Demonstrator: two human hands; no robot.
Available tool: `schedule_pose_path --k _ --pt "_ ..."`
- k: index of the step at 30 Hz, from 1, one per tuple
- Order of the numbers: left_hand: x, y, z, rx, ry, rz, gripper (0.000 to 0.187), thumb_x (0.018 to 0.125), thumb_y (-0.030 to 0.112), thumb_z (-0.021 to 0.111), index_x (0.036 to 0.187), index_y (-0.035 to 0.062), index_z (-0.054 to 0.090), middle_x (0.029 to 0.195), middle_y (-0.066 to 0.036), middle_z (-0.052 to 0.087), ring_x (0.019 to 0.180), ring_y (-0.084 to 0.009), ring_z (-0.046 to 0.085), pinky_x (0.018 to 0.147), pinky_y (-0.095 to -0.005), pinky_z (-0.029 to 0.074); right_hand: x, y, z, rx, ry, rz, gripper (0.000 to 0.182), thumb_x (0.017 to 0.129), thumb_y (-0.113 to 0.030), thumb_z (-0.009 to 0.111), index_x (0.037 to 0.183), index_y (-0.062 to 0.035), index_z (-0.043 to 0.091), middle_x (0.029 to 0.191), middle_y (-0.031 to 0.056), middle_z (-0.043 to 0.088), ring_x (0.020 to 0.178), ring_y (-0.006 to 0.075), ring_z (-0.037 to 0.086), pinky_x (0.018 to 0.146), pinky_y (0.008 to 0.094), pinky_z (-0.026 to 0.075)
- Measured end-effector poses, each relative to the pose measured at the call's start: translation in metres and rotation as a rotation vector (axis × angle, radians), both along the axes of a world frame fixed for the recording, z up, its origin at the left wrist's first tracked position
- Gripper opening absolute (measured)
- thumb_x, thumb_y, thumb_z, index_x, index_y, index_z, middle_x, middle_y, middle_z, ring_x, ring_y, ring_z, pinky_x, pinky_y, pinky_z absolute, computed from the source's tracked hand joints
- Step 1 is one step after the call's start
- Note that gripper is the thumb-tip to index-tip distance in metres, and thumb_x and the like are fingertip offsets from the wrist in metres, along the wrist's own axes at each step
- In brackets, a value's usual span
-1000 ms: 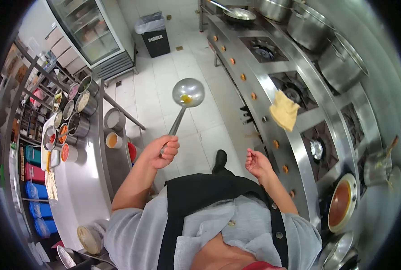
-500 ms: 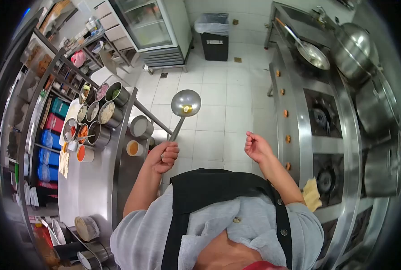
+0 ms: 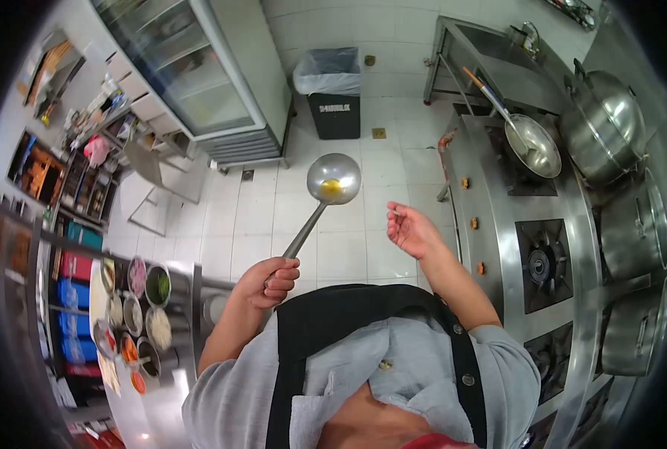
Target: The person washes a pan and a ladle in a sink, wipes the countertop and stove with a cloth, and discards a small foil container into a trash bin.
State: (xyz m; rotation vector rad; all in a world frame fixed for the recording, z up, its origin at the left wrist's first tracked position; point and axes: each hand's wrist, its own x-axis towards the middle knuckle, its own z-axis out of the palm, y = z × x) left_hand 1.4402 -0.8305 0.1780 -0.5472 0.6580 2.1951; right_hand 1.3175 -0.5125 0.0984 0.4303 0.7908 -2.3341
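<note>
Your left hand (image 3: 273, 280) is closed in a fist around the ladle (image 3: 334, 179), and that grip hides the rear of the handle. Dark lens edges swallow the corners of the view, the deep pots (image 3: 634, 221) at three o'clock run close to the right-hand dark, and the lower burners fade out at four. Your sleeves and apron (image 3: 341, 310) fill six o'clock.

The ladle is just above the view's centre, over the tiled floor (image 3: 341, 258). Its long axis slants from your fist toward one o'clock, bowl end farthest from you, the hollow facing up at you with a little yellow liquid in it.

Your right hand (image 3: 410, 230) is half open, fingers loosely curled, apart from the ladle. A pale spot by its fingertips is too small to make out.

The frying pan (image 3: 532, 146) sits on the stove at two o'clock, the bin (image 3: 335, 112) stands at twelve, and the food containers (image 3: 148, 322) crowd the counter around eight, some contents hard to read.
</note>
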Motion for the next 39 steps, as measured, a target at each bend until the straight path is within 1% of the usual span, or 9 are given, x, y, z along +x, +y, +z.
schedule_pose_path --k 3,9,14,20,21,22,27,31,39 --pt "-0.072 -0.005 0.01 -0.001 -0.002 -0.105 0.007 0.093 0.013 0.044 0.09 0.006 0.045 0.061 0.004 0.038 0.04 -0.002 0.031 0.027 -0.015 0.026 -0.064 0.012 0.013 -0.053 0.057 -0.1 0.014 0.089 -0.013 0.054 0.099 -0.0047 0.056 0.076 0.0026 0.058 0.062 0.0121 0.055 0.058 0.0256 0.049" --pt "-0.214 0.005 0.004 -0.027 0.114 -0.248 0.015 0.09 0.011 0.045 0.102 0.0022 0.046 0.061 0.003 0.037 0.039 -0.0025 0.03 0.025 -0.0153 0.023 -0.176 0.049 0.034 -0.008 0.088 -0.21 0.012 0.089 -0.014 0.053 0.096 -0.0051 0.055 0.074 0.0016 0.056 0.06 0.0113 0.052 0.055 0.0241 0.046" --pt "-0.327 0.032 0.019 0.038 0.093 -0.234 0.014 0.091 0.01 0.045 0.101 0.0016 0.047 0.062 0.002 0.037 0.04 -0.0021 0.03 0.025 -0.0144 0.024 -0.288 0.068 0.05 -0.097 0.103 -0.227 0.011 0.089 -0.014 0.053 0.095 -0.0052 0.055 0.073 0.0017 0.056 0.059 0.0111 0.051 0.055 0.0239 0.044" --pt "-0.448 0.047 0.032 0.101 0.063 -0.237 0.011 0.091 0.011 0.046 0.098 0.0024 0.047 0.063 0.002 0.037 0.041 -0.0024 0.031 0.025 -0.0148 0.025 -0.393 0.071 0.104 -0.001 0.182 -0.14 0.012 0.09 -0.016 0.052 0.096 -0.0053 0.056 0.073 0.0012 0.055 0.06 0.011 0.051 0.055 0.0246 0.043" --pt "-0.47 0.047 0.029 0.172 0.047 -0.248 0.015 0.094 0.011 0.041 0.103 0.0003 0.046 0.063 0.001 0.038 0.042 -0.0034 0.035 0.027 -0.015 0.028 -0.41 0.071 0.111 0.017 0.212 -0.117 0.013 0.091 -0.016 0.051 0.096 -0.0054 0.056 0.073 0.001 0.055 0.06 0.0109 0.051 0.055 0.0247 0.044" --pt "-0.492 0.047 0.028 0.181 0.047 -0.259 0.015 0.094 0.011 0.041 0.103 0.0004 0.046 0.063 0.001 0.038 0.042 -0.0035 0.034 0.027 -0.0151 0.028 -0.429 0.071 0.118 0.034 0.248 -0.098 0.013 0.091 -0.017 0.051 0.096 -0.0055 0.056 0.073 0.0009 0.055 0.06 0.0108 0.051 0.056 0.0247 0.044" --pt "-0.615 0.051 0.023 0.15 0.096 -0.358 0.013 0.094 0.011 0.042 0.103 0.002 0.046 0.063 0.001 0.037 0.041 -0.0038 0.033 0.026 -0.0162 0.025 -0.532 0.08 0.129 0.104 0.302 -0.108 0.016 0.092 -0.02 0.05 0.094 -0.006 0.057 0.073 0.0002 0.055 0.06 0.0103 0.051 0.056 0.0253 0.044" --pt "-0.719 0.062 0.036 0.132 0.13 -0.474 0.013 0.092 0.011 0.044 0.101 0.0024 0.049 0.062 0.002 0.038 0.04 -0.0038 0.031 0.028 -0.0176 0.024 -0.605 0.09 0.134 0.15 0.304 -0.173 0.017 0.093 -0.021 0.049 0.094 -0.0064 0.057 0.074 -0.0003 0.054 0.06 0.0101 0.05 0.057 0.0256 0.045" --pt "-0.916 0.13 0.068 0.155 0.145 -0.729 0.014 0.091 0.01 0.046 0.102 0.0032 0.052 0.062 0.001 0.039 0.039 -0.0041 0.032 0.027 -0.018 0.025 -0.711 0.143 0.164 0.278 0.329 -0.332 0.018 0.093 -0.024 0.048 0.093 -0.0077 0.056 0.076 -0.0018 0.051 0.063 0.0103 0.046 0.06 0.025 0.043"
